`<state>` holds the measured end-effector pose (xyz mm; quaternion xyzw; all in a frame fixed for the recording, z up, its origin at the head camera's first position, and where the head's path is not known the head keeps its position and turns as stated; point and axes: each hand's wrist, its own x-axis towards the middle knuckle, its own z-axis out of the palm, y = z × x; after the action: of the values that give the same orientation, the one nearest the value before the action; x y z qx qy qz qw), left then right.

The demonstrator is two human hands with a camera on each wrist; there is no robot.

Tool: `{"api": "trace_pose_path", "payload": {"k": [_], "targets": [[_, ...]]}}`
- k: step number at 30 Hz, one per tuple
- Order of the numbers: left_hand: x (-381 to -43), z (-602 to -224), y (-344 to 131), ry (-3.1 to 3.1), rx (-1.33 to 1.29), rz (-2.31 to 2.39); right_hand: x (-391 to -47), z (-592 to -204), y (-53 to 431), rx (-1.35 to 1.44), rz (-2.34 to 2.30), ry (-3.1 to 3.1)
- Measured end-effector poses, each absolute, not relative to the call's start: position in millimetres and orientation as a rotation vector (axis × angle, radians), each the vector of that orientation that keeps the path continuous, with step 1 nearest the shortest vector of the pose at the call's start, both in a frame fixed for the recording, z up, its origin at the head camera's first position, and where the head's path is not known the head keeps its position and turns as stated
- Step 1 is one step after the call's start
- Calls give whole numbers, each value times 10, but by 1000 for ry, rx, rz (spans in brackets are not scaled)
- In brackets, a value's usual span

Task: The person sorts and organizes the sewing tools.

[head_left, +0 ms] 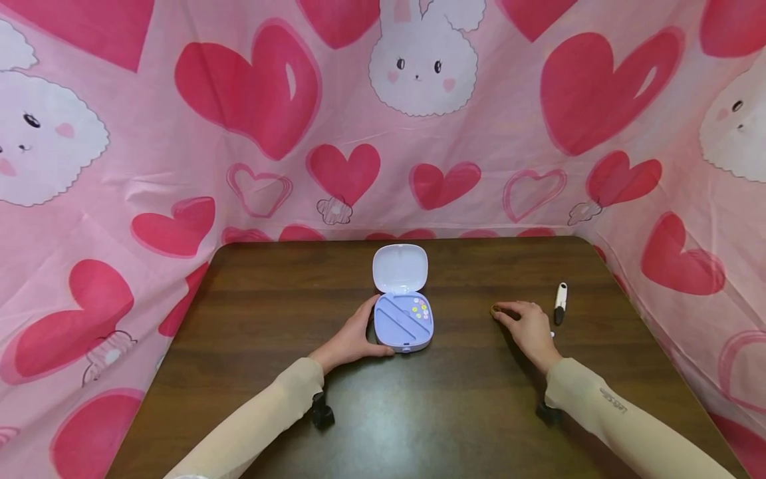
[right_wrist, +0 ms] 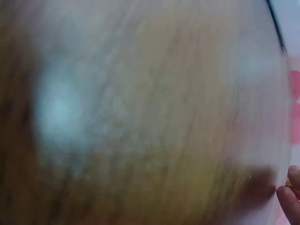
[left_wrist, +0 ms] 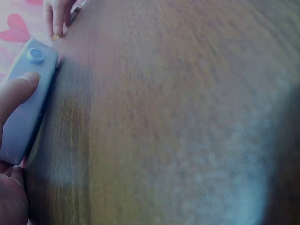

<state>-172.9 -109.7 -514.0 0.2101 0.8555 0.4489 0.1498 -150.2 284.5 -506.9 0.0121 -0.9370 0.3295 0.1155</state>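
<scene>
We see a pink cloth [head_left: 383, 130], printed with hearts and rabbits, hanging behind the far edge and along the left and right edges of the brown worktop [head_left: 455, 412]. Two pale sleeves [head_left: 257, 406] reach in over it from the near side, with dark lettering on the right one. About midway between the left and right edges we find the lilac case [head_left: 395, 326]. The left hand [head_left: 353, 339] grips it, fingers round its left side and thumb on its front wall. Well to the right is the right hand [head_left: 529, 329], thumb and forefinger drawn narrowly together. The case's lid [head_left: 399, 269] is open toward the far edge, showing us its white inside. Near the right edge lies a white and black tool [head_left: 560, 303], just beyond the right hand. The yellow bit [head_left: 494, 310] is pinched in the right fingertips; we cannot tell whether it touches the worktop. The button [left_wrist: 35, 55] sits just beside the left thumb. Yellow, pink and white pieces [head_left: 421, 308] lie in the case's far right compartment, past two slanting ribs.
</scene>
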Motion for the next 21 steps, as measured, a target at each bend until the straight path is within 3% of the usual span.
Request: {"api": "trace_pose_path", "payload": {"k": [21], "targets": [[-1718, -5143, -1098, 2456, 595, 1286, -1412, -5001, 2775, 101, 898, -2763]]}}
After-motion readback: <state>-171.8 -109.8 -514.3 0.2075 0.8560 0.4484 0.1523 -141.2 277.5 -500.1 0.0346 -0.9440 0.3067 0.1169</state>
